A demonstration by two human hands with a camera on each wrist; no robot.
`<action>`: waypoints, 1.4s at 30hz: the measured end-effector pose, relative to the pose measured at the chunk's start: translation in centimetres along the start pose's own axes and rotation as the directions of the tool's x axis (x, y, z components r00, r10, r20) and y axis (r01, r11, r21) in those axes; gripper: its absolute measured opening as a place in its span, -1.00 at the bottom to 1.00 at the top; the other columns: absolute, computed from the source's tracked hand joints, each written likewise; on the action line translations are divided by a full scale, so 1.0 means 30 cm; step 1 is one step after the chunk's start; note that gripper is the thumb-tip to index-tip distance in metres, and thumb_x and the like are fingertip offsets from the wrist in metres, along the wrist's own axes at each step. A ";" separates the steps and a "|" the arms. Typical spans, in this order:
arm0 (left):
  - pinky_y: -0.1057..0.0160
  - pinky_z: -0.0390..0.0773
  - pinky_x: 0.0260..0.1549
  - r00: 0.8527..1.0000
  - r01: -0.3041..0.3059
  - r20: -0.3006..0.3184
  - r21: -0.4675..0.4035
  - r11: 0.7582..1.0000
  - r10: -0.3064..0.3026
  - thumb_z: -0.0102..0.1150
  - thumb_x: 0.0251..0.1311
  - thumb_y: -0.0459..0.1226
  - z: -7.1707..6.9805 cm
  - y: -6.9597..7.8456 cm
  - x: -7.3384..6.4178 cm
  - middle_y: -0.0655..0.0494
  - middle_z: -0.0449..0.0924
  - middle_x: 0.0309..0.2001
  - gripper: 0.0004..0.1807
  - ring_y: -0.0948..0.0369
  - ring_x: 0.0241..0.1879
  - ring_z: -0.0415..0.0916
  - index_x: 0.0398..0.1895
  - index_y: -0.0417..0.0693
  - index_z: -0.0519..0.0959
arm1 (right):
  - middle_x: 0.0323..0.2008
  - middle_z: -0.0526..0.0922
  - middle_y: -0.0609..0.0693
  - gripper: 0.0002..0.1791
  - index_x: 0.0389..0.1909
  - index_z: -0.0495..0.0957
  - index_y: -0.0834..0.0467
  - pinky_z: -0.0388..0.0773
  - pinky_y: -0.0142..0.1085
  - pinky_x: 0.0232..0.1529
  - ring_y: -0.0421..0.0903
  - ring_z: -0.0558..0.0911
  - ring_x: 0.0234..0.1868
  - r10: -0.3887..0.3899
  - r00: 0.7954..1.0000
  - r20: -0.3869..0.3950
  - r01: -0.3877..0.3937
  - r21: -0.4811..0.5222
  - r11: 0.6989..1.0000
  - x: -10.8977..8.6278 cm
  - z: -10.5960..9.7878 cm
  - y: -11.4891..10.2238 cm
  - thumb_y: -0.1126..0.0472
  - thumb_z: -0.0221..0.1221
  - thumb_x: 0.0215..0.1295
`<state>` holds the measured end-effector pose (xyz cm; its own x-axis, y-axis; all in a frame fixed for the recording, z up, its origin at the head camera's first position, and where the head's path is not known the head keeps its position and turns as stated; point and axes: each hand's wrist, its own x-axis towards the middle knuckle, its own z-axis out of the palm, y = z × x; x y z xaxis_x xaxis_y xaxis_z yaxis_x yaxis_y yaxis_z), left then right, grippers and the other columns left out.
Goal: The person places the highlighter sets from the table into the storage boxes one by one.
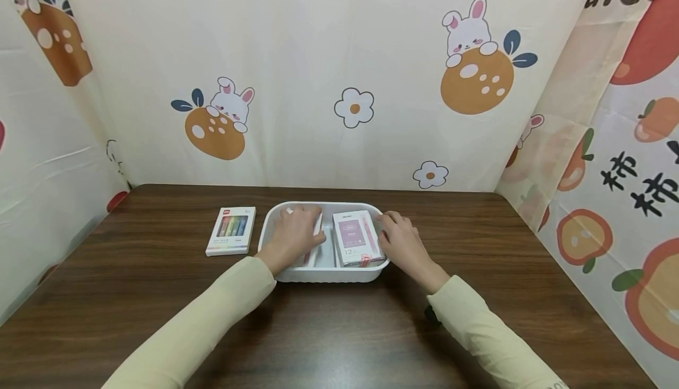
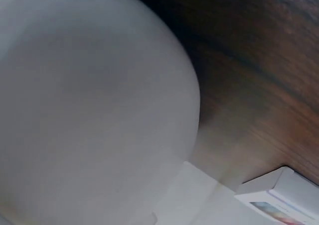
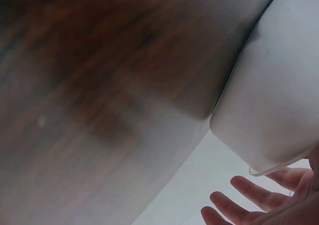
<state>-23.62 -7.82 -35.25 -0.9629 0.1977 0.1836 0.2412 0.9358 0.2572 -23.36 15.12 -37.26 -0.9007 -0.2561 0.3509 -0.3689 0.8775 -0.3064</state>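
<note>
A white plastic tray stands on the table with boxes inside. My left hand reaches into its left side and grips a slim white box, mostly hidden under the palm. On the tray's right side lies a white box with a purple label. My right hand is at the right rim beside that box, its fingers loosely spread. In the right wrist view, the fingers extend past the tray's rim. The left wrist view shows mainly the tray's outer wall; the left hand is hidden there.
A white box of coloured pens or crayons lies on the dark wooden table, left of the tray. A printed curtain hangs behind the table and along both sides. A small dark object shows beneath the right sleeve.
</note>
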 end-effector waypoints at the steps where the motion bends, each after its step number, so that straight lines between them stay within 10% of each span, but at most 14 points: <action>1: -0.20 0.41 -0.26 1.000 0.002 0.002 -0.003 1.000 -0.002 0.18 0.00 -0.07 0.003 -0.001 0.000 -0.18 0.55 -0.11 -0.55 -0.29 -0.18 0.44 0.01 0.05 0.45 | 0.03 0.49 0.19 -0.64 0.03 0.49 0.22 0.42 0.12 -0.13 0.26 0.48 -0.02 0.001 1.000 0.001 -0.001 0.000 1.000 0.000 0.000 0.000 0.28 0.01 0.20; 42: -0.19 0.42 -0.21 0.991 0.093 0.098 0.026 0.995 -0.095 0.17 0.02 0.04 0.055 -0.015 0.001 -0.13 0.49 -0.09 -0.50 -0.19 -0.15 0.46 -0.05 -0.07 0.50 | -0.01 0.50 0.21 -0.62 0.04 0.49 0.24 0.43 0.12 -0.14 0.25 0.49 -0.04 -0.009 1.000 -0.003 0.009 -0.004 1.000 0.000 -0.002 0.002 0.28 0.01 0.19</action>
<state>-23.95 -7.74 -36.93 -0.9886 0.1360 0.0642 0.1478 0.9572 0.2488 -23.38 15.20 -37.22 -0.8967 -0.2624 0.3566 -0.3758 0.8768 -0.2999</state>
